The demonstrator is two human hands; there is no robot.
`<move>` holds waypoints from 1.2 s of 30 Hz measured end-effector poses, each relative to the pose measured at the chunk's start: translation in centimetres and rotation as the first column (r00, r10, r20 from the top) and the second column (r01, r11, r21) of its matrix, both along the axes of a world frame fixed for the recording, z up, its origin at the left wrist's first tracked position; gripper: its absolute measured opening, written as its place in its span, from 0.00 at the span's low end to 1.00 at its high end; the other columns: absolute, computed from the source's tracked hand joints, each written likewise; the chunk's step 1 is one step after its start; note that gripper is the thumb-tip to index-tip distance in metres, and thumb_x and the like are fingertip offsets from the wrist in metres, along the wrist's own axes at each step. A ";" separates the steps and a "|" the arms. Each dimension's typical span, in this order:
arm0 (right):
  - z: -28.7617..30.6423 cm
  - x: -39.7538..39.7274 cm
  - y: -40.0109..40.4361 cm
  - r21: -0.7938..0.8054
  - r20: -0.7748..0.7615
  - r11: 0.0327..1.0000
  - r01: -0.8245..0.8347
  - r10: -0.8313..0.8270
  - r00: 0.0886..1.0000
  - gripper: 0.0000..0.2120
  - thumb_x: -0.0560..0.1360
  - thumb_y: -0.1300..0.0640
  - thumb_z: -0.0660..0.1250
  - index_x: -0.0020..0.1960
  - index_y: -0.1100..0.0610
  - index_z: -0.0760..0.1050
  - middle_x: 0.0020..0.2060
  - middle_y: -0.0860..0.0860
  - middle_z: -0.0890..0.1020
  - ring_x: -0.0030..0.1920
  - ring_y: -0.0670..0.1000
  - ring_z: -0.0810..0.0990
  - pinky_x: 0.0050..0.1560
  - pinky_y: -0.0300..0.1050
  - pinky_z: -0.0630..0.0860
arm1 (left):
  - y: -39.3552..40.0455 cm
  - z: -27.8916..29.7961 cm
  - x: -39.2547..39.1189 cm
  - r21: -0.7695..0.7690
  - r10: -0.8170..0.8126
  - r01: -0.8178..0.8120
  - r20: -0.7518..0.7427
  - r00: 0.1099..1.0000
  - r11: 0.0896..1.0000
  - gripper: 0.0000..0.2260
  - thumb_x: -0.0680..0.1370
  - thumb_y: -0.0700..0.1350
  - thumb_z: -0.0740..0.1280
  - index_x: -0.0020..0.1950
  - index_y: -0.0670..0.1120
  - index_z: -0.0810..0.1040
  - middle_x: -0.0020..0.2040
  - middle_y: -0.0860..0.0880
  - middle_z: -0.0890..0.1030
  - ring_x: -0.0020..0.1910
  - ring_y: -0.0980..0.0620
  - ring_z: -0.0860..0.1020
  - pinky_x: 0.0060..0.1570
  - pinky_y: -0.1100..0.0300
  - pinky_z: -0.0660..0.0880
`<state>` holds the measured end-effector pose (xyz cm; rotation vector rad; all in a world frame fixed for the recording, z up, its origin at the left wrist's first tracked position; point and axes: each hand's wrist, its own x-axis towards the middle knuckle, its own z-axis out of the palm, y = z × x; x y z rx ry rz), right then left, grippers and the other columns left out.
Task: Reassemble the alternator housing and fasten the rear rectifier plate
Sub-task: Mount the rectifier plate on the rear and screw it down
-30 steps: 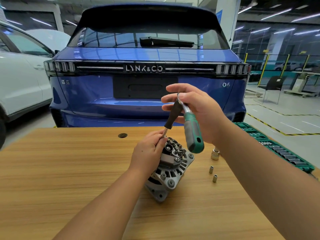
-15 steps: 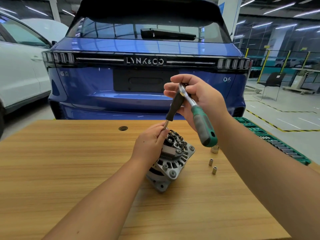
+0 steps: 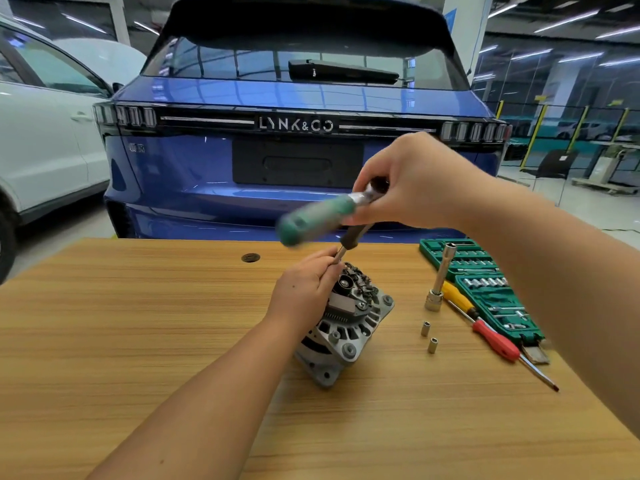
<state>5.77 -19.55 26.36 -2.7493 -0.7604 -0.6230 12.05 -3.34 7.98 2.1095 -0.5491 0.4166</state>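
- Light wooden surface (image 3: 138, 341) with a dark round hole (image 3: 250, 258); behind it, in a workshop hall, a blue car's rear (image 3: 298, 150) and a white car (image 3: 45, 140).
- Grey metal alternator (image 3: 349, 327) tilted at mid-surface; left hand (image 3: 304, 289) pinches the extension shaft (image 3: 341, 252) at its rear face.
- Right hand (image 3: 408, 181) grips the head of a blurred green-handled ratchet (image 3: 318, 216) above.
- Right: tall socket extension (image 3: 440, 278), two small metal sleeves (image 3: 428, 337), yellow screwdriver (image 3: 457, 299), red screwdriver (image 3: 498, 341).
- Open green case (image 3: 485, 289) holds rows of sockets, partly hidden by the right forearm.
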 end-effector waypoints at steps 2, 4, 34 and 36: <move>0.5 0.6 0.9 -0.077 -0.050 0.988 0.133 -0.137 0.989 0.30 0.67 0.25 0.62 0.30 0.53 0.74 0.18 0.46 0.69 0.22 0.45 0.67 0.23 0.37 0.62 | -0.1 -0.1 0.0 0.069 0.016 -0.023 0.097 0.995 0.997 0.15 0.85 0.52 0.59 0.64 0.49 0.82 0.69 0.60 0.75 0.67 0.62 0.72 0.63 0.63 0.69; 0.6 1.2 1.4 -0.078 -0.081 0.973 0.217 -0.223 0.971 0.37 0.71 0.22 0.51 0.32 0.54 0.76 0.19 0.45 0.69 0.24 0.46 0.68 0.29 0.43 0.64 | -0.2 -0.2 0.0 0.108 0.033 -0.051 0.167 0.985 0.993 0.15 0.85 0.51 0.59 0.62 0.47 0.83 0.70 0.57 0.76 0.65 0.59 0.75 0.58 0.63 0.72; -9.5 4.4 0.7 0.482 0.681 0.565 -0.670 0.240 0.692 0.09 0.78 0.74 0.62 0.54 0.68 0.79 0.50 0.59 0.75 0.50 0.48 0.75 0.54 0.35 0.71 | -0.8 0.0 -0.6 -0.062 0.037 -0.041 -0.058 0.998 0.997 0.11 0.81 0.57 0.60 0.54 0.64 0.81 0.61 0.62 0.79 0.59 0.56 0.80 0.55 0.61 0.75; -9.4 4.2 0.1 0.473 0.587 0.628 -0.618 0.298 0.753 0.12 0.76 0.72 0.60 0.57 0.67 0.77 0.52 0.53 0.70 0.49 0.42 0.70 0.53 0.34 0.69 | -0.9 -0.2 -0.4 -0.084 0.030 -0.036 -0.070 0.997 0.996 0.10 0.84 0.53 0.61 0.54 0.60 0.82 0.58 0.57 0.82 0.58 0.55 0.80 0.57 0.56 0.76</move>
